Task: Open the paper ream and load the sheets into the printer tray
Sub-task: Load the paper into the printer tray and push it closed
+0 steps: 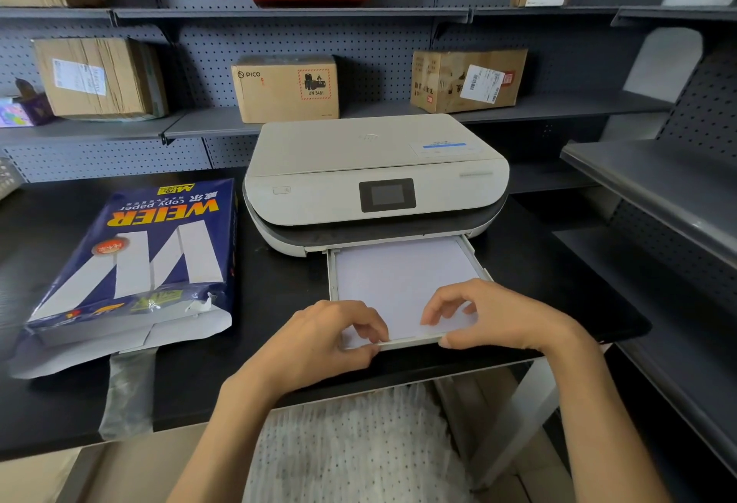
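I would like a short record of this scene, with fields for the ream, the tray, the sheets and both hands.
ream: blue pack, near end torn open, left of printer
tray: pulled out toward the person
sheets: white stack lying in tray
left hand: at tray's front edge, fingers on sheets
right hand: at front edge, fingers on sheets

ream (131, 263) left of printer (375, 179), sheets (402, 283) in tray (332, 275)

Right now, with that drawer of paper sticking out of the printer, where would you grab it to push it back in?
Probably the tray by its near front lip, coming from the person's side. It juts straight out of the printer, so that edge is the only free one. The left hand and right hand already rest there, fingers on the sheets, thumbs under the lip.
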{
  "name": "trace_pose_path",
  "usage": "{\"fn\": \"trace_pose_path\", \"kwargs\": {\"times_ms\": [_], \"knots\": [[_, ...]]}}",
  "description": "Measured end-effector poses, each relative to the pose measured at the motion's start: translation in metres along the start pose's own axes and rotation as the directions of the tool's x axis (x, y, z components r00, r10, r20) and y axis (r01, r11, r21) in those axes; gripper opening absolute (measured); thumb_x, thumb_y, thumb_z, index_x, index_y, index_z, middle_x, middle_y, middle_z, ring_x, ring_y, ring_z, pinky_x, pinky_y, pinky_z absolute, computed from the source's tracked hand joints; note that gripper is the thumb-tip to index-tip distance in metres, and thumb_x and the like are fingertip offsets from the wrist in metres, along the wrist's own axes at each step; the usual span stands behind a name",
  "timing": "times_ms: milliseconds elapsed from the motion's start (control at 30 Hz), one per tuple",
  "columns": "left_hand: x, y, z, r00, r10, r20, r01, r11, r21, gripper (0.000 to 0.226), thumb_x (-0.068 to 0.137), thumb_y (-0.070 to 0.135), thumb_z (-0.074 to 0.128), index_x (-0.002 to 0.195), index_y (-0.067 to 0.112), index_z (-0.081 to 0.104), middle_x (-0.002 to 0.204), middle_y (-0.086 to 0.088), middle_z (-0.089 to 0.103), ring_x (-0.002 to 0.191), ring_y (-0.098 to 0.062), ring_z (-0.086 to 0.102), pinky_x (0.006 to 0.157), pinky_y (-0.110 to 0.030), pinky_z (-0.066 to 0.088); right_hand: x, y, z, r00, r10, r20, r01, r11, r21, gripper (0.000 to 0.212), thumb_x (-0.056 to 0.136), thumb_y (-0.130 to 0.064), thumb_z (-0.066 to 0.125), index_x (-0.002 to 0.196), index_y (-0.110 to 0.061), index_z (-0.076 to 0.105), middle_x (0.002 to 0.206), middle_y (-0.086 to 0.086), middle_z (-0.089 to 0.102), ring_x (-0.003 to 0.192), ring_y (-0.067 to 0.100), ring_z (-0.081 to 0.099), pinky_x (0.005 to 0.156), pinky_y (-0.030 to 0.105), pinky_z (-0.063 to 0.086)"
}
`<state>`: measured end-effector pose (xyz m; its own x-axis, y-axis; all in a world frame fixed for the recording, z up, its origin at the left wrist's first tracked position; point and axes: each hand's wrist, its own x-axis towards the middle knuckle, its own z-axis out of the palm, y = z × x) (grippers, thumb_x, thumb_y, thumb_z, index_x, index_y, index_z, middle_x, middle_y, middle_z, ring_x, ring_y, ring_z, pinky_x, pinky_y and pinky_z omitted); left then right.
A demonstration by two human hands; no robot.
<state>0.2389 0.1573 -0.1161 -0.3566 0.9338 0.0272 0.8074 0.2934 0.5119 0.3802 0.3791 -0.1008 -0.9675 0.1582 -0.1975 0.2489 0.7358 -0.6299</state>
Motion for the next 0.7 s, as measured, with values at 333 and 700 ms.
{"fn": "trace_pose_path", "kwargs": {"times_ms": [333, 700], "knots": [[0.010, -0.006, 0.001, 0.998, 0.007, -0.067, -0.006, 1.000, 0.010, 0.016, 0.088, 0.029, 0.058, 0.101, 0.038, 0.063, 0.097, 0.023, 0.063, 0.094, 0.001, 0.059, 0.081, -0.025, 0.052, 0.010, 0.005, 0.002, 0.997, -0.020, -0.078, 0.021, 1.000, 0.018, 0.022, 0.082, -0.023, 0.072, 0.098, -0.039, 0.070, 0.102, -0.020, 0.069, 0.102, -0.005, 0.059, 0.101, 0.029, 0.046], [0.027, -0.014, 0.000, 0.995, 0.004, -0.100, -0.001, 1.000, 0.031, 0.041, 0.089, 0.025, 0.055, 0.123, 0.047, 0.053, 0.092, 0.022, 0.057, 0.092, 0.000, 0.055, 0.081, -0.030, 0.052, 0.029, 0.015, 0.003, 0.984, -0.016, -0.177, 0.027, 0.998, 0.058, 0.036, 0.084, -0.023, 0.071, 0.110, -0.046, 0.061, 0.096, -0.016, 0.070, 0.102, -0.002, 0.060, 0.100, 0.028, 0.047]]}}
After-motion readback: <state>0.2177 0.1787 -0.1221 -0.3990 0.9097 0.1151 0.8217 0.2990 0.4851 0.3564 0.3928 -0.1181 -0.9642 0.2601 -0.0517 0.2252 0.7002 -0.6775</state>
